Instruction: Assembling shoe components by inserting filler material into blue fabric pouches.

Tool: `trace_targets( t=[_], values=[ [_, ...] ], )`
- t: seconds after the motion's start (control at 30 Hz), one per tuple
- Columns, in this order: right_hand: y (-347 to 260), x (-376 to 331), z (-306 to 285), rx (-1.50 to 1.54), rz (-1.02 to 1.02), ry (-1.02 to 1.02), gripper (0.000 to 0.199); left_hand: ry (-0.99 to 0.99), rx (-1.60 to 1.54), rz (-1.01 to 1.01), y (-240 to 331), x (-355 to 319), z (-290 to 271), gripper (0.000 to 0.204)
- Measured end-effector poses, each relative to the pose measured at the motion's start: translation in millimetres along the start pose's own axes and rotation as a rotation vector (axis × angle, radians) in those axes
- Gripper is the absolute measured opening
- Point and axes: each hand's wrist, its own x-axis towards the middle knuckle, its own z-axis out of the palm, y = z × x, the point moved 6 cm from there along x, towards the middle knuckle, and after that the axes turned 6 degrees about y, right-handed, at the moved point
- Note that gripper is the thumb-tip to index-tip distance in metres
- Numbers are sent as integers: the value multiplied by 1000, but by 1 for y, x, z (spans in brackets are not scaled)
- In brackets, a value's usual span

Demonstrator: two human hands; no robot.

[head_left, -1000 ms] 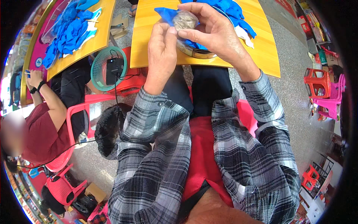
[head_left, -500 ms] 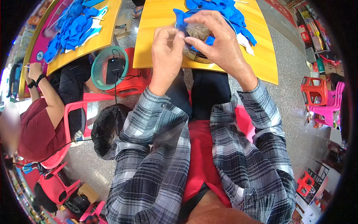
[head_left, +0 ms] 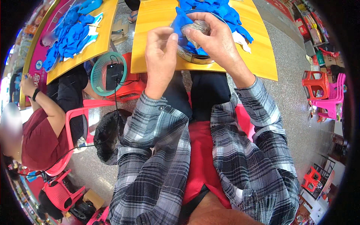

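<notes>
My right hand [head_left: 217,41] is closed around a crumpled grey-brown, partly see-through bundle [head_left: 198,27], its thumb pressed against the near side. A piece of blue cloth [head_left: 180,20] stands up beside the bundle, just left of my right fingers. To its left, my left hand [head_left: 160,48] has curled fingers with the thumb raised close to them. Whatever those fingertips pinch is hidden or too small to make out. Below both hands a round container [head_left: 195,59] with more blue stuff in it sits at the near edge of the yellow table [head_left: 258,60].
More blue cloth [head_left: 228,17] is heaped behind my right hand. Another yellow table [head_left: 78,62] at the left carries a blue pile [head_left: 69,41]. A person in a dark red top [head_left: 43,140] sits there. A green basket [head_left: 99,77] stands between the tables on a red stool [head_left: 129,90].
My hands have moved apart, the left one a little left and down. More of the grey-brown bundle and the blue cloth beside it now shows.
</notes>
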Motion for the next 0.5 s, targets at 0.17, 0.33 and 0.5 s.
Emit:
trace_targets(
  t=[0.17, 0.33, 0.5],
  values=[
    [2, 1, -1, 25, 39, 21, 36, 60, 464, 450, 38, -5, 5, 20],
    [-2, -1, -1, 74, 61, -1, 34, 72, 642, 481, 41, -2, 7, 22],
    [-2, -4, -3, 47, 45, -10, 32, 22, 744, 450, 38, 0, 6, 27]
  ],
)
